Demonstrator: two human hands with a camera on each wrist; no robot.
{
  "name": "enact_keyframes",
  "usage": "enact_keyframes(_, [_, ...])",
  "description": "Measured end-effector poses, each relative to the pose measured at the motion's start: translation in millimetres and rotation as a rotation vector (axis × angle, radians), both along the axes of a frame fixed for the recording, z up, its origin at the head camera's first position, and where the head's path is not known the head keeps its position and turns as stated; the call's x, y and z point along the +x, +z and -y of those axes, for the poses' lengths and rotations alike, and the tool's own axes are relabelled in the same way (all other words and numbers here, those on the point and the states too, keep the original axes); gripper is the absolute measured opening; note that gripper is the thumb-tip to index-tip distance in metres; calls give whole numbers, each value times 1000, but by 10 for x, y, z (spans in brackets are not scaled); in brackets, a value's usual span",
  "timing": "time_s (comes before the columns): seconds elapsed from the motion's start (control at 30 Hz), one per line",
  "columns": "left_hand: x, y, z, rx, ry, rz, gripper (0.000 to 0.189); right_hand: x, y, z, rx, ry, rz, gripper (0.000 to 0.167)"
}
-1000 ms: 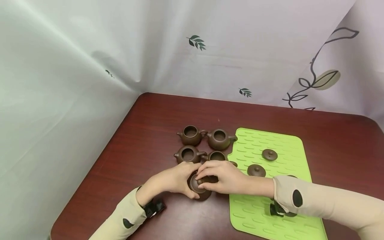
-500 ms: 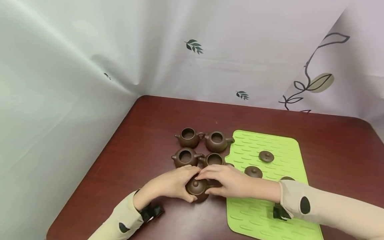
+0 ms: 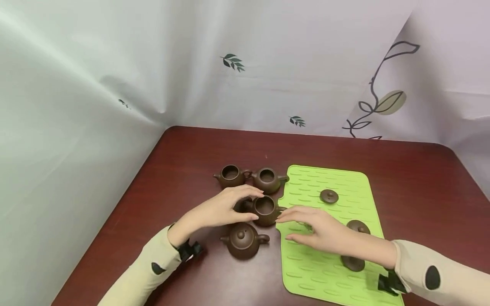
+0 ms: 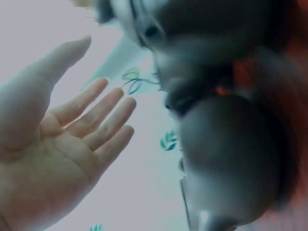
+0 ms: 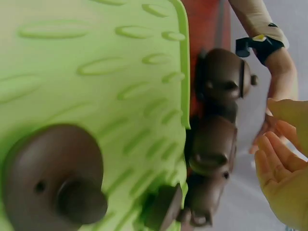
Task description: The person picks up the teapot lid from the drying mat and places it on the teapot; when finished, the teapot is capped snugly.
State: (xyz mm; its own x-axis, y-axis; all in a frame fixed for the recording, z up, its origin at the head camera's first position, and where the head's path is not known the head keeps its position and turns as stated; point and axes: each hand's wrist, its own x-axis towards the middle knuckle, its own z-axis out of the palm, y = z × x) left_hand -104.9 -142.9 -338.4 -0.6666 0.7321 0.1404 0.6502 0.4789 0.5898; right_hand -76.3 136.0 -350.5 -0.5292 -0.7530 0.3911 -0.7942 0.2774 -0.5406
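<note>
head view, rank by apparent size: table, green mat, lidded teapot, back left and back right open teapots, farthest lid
1. Table
2. Green mat
3. Lidded teapot
4. Back left open teapot and back right open teapot: too alike to rank
5. Farthest lid

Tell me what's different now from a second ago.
The left hand and right hand released the round, lidded brown teapot; the left moved forward toward round, open brown teapots, the right rightward over the rectangular green mat. The visible open teapots and loose, round brown lids stayed put.
</note>
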Motion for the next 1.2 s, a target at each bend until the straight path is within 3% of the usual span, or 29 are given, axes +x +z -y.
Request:
enact_keyframes(0.23, [-141,-20,-56,-223,-117,9,53,-63,26,-335,-20,-120,-52,48])
enact_keyframes(0.47, [-207,-126,-131,-159,-103,4,53,-191,-21,-635,39,-192,-23,52])
enact_keyframes(0.57, [-200,-111,-129,-166,-78,10,53,-255,-85,-745,44,-212,60,49])
enact_keyframes(0.8, [-192,-64,-123,-210,-74,9,51,-399,-256,-954,52,-281,355,43])
enact_keyframes(1.0, [-236,-109,-156,-180,-58,-13,50,-506,-329,-936,70,-241,502,43])
enact_keyframes(1.07, [-239,-123,-167,-183,-53,-18,48,-518,-345,-892,97,-224,486,41])
enact_keyframes(1.2, [-231,-138,-173,-182,-44,-4,48,-509,-374,-792,170,-190,325,35])
